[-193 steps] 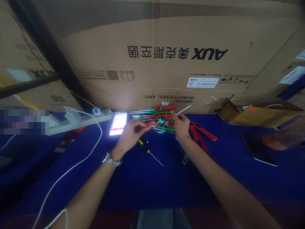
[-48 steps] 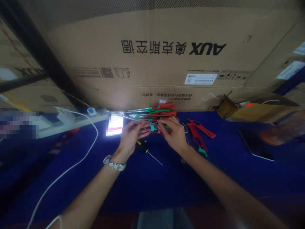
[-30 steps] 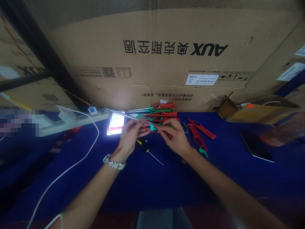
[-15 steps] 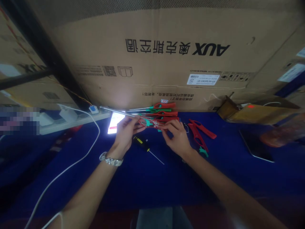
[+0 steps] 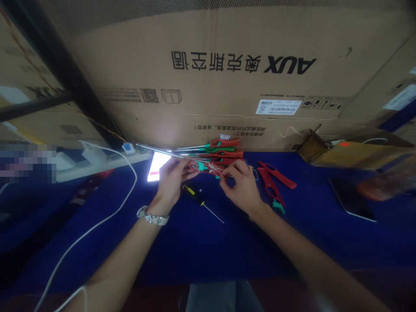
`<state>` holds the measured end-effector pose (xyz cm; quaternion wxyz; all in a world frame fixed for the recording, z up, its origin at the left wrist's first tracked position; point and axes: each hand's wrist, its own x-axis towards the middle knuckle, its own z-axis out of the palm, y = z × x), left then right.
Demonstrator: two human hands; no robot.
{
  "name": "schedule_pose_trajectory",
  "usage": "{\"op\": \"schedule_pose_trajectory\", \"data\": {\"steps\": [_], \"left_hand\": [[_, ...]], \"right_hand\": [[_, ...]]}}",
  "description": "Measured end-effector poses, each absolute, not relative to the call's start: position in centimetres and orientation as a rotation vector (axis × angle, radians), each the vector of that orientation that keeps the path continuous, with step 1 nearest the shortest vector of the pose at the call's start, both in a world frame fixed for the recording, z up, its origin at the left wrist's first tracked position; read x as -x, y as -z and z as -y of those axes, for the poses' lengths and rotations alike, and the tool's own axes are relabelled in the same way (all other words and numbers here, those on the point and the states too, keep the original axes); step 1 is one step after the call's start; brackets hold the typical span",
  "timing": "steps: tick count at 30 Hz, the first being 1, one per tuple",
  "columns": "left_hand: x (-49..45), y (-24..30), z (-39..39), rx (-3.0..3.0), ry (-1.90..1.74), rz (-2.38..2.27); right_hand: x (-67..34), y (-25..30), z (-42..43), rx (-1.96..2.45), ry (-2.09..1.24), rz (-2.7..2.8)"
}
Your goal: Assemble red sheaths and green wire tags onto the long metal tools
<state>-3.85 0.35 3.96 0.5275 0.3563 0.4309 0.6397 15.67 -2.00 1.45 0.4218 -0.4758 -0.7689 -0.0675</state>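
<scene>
My left hand (image 5: pixel 172 180) is closed around an opened red gas lighter (image 5: pixel 212 169), whose long metal tube points to the far left. A teal trigger (image 5: pixel 202 166) and thin white wires show inside its handle. My right hand (image 5: pixel 242 186) pinches at the wired end of the handle; the exact part between its fingertips is too small to make out. Behind the hands lie several long-tubed lighters (image 5: pixel 224 149) with red and green handles. Just nearer to me, a black and yellow screwdriver (image 5: pixel 195 195) rests on the blue table (image 5: pixel 208 251).
Right of my right hand are loose red handle shells (image 5: pixel 276 175) and another teal trigger (image 5: pixel 278 206). A lit phone (image 5: pixel 155 169) lies by my left hand. White power strip (image 5: pixel 94 164) and cable at left; dark phone (image 5: pixel 351 199) and open carton (image 5: pixel 364 151) at right. A large cardboard box (image 5: pixel 208 104) stands behind.
My right hand's fingers have shifted slightly at the lighter's handle, and its wires lie a little differently. My left hand keeps its hold.
</scene>
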Motion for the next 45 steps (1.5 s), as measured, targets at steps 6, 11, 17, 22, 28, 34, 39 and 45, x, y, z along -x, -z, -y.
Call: {"op": "schedule_pose_trajectory", "data": {"steps": [6,11,17,22,28,34,39,45], "left_hand": [[3.7,-4.0,-0.3,-0.83,-1.532,-1.034],[3.4,-3.9,0.0,-0.871,-1.516,-1.035],[3.1,-3.9,0.2,-0.906,-1.487,-1.037],[3.0,-3.8,0.2,-0.939,-1.453,-1.031],[2.9,-3.8,0.3,-0.948,-1.417,-1.029],[2.8,-4.0,0.7,-1.011,-1.289,-1.009],[2.4,-3.8,1.0,-1.041,-1.228,-0.999],[2.6,-3.6,0.8,-1.023,-1.247,-1.012]], "right_hand": [[-15.2,-1.3,2.3,1.286,0.049,1.83],[-15.1,-1.7,2.2,1.297,0.064,1.769],[-14.9,-2.2,1.7,1.228,0.068,1.806],[-14.9,-2.1,0.7,1.235,-0.078,1.799],[-14.9,-2.4,0.8,1.094,0.048,1.815],[-14.7,-2.6,1.0,1.057,0.091,1.897],[-14.2,-2.6,0.9,1.056,0.053,1.905],[-14.2,-3.3,1.0,1.082,-0.06,1.908]]}}
